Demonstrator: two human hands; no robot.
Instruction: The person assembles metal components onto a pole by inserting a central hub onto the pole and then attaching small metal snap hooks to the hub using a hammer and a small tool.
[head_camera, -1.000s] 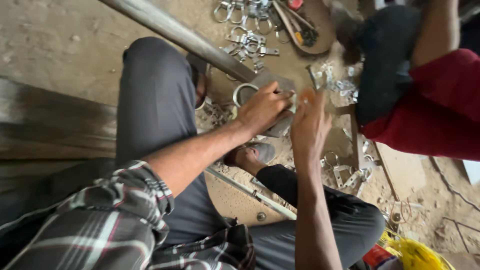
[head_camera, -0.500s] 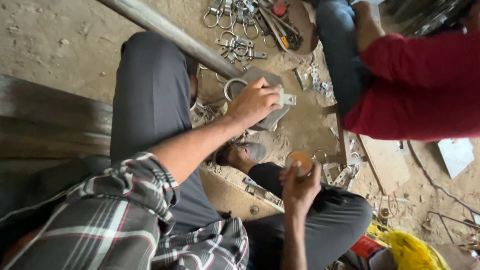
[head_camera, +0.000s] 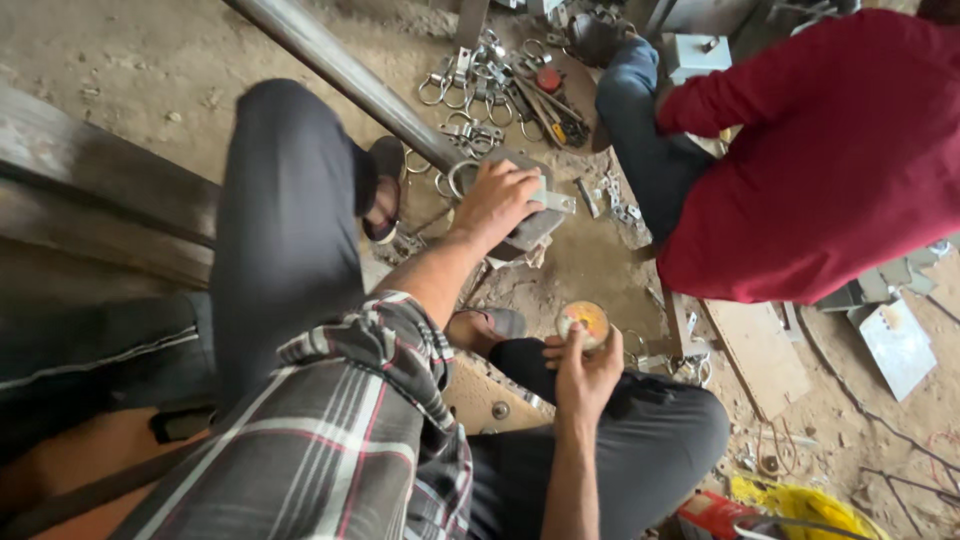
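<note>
Dusty workshop floor (head_camera: 120, 60) is serving as the bench. Left hand (head_camera: 497, 203) is clamping down on a grey metal bracket (head_camera: 535, 222) – pinning it steady – while right hand (head_camera: 583, 372) is gripping a small orange-faced disc (head_camera: 583, 322), lifted clear.

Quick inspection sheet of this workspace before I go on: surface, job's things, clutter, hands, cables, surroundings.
Surface: dusty bare ground, a flat wooden board lying on it.
Job's things: grey metal block under the left hand; small round orange-topped disc in the right hand.
Clutter: pile of metal ring clamps, loose hand tools, small brackets.
Hands: left hand presses on the block; right hand grips the disc, raised above the knee.
Cables: thin wires on the ground at the right.
Surroundings: long steel pipe; another person in a red top sitting close by; yellow bag.
</note>
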